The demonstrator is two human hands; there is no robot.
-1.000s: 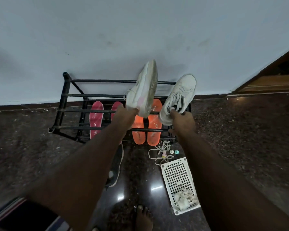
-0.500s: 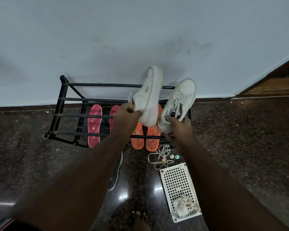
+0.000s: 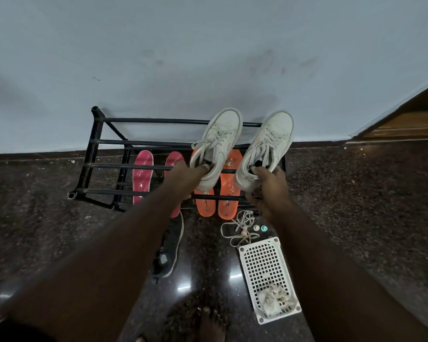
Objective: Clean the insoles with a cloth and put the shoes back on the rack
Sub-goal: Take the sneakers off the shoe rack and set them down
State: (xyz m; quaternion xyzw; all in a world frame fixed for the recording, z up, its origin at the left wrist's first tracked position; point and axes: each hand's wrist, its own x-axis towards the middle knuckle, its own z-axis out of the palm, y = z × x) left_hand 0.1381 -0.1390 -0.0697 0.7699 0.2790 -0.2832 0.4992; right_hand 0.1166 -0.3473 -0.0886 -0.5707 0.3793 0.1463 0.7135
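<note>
A person reaches both arms toward a black metal shoe rack set against a pale wall in the middle of the frame, holding one white sneaker in each hand. The left hand, just left of centre, grips the heel end of the left sneaker, fingers curled into the shoe's opening; the toe points up toward the wall and lies over the rack's back bars. The right hand, right of centre, grips the heel of the right sneaker the same way, thumb hooked over the collar, toe also aimed at the wall. Both sneakers sit side by side above the rack's right half, laces loose. Beneath them, on the lower level, lie two orange insoles, partly covered by the shoes, and to their left two pink insoles, the nearer one partly hidden by the left forearm. On the dark polished floor in the lower centre of the frame lies a black shoe, partly under the left arm. To its right are a tangle of loose laces, two small caps and a white perforated tray holding a crumpled cloth at its near end. A bare foot shows at the bottom edge.
</note>
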